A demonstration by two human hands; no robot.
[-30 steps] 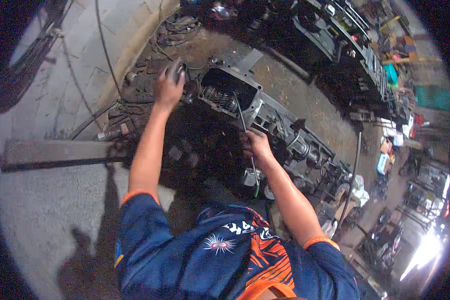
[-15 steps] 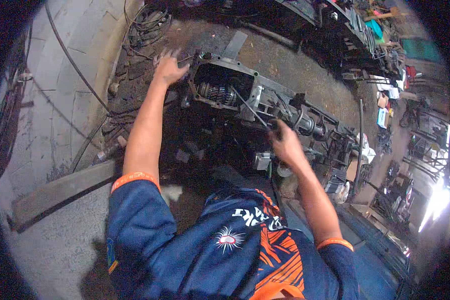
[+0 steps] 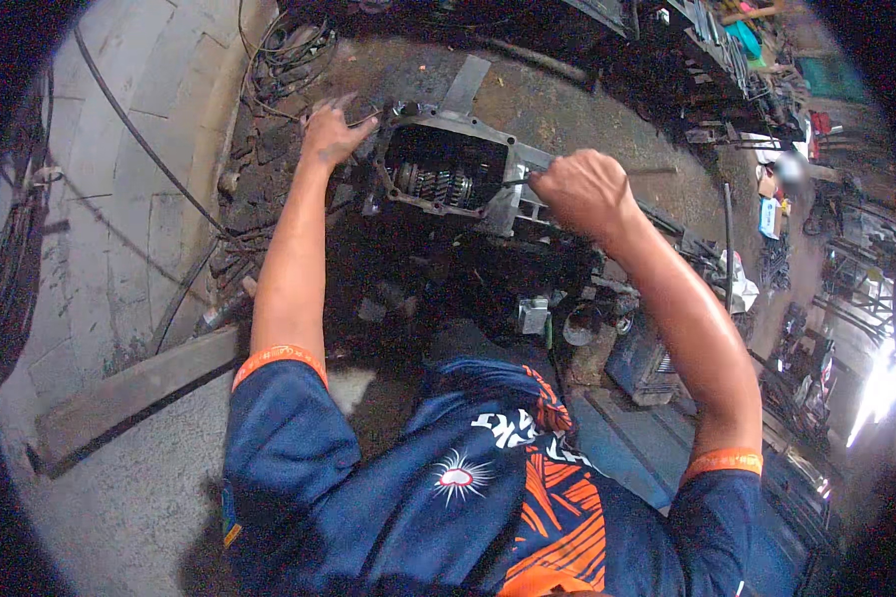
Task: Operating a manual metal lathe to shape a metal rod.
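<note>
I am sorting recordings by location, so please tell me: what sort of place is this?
Probably a mechanical workshop: an open metal housing shows gears inside, tangled cables lie on the dirty floor, and long metal pieces crowd the upper right.

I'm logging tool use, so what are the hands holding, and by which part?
Right hand: a thin rod, gripped behind the end jutting toward the open housing. Left hand: nothing visibly held.

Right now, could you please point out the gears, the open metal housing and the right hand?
Gears (image 3: 434,187), head view: toothed middle.
Open metal housing (image 3: 452,120), head view: upper rim.
Right hand (image 3: 580,189), head view: back of the hand.
</note>
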